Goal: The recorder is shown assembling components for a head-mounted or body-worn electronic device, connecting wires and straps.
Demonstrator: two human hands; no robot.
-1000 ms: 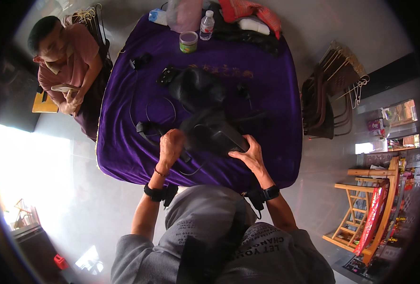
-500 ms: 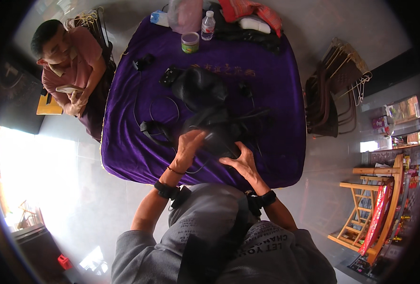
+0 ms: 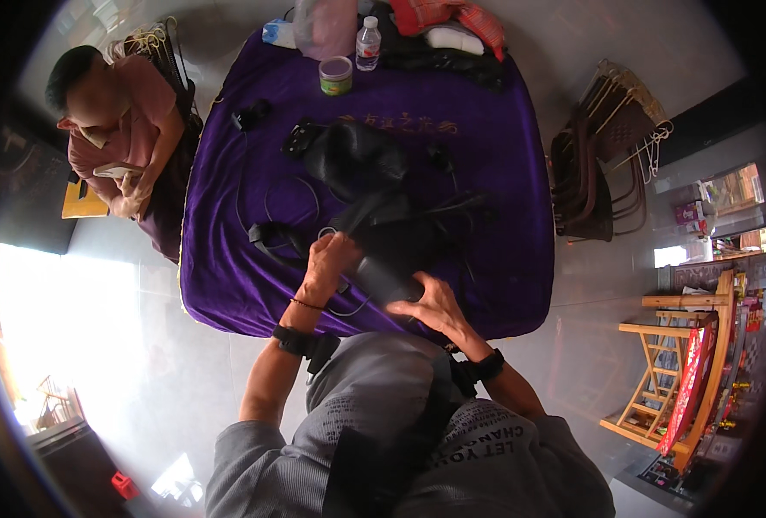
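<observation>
At the near edge of the purple-covered table, a smooth black case-like object is between my hands; its exact kind is hard to make out. My left hand grips its left side with curled fingers, a small pale ring-like thing showing just beyond them. On its right, near corner, my right hand holds on with the thumb toward the middle. Folds of black fabric touch its far side. Farther off lies a crumpled black bag. Black straps rest left of my left hand.
Thin cables and a small black device lie on the left of the cloth. A lidded jar, a water bottle and red cloth stand or lie at the far edge. A person sits at left; stacked chairs stand at right.
The black object has turned and shows more of its smooth face. My right hand has shifted slightly left over its near corner. The whole view has moved a little.
</observation>
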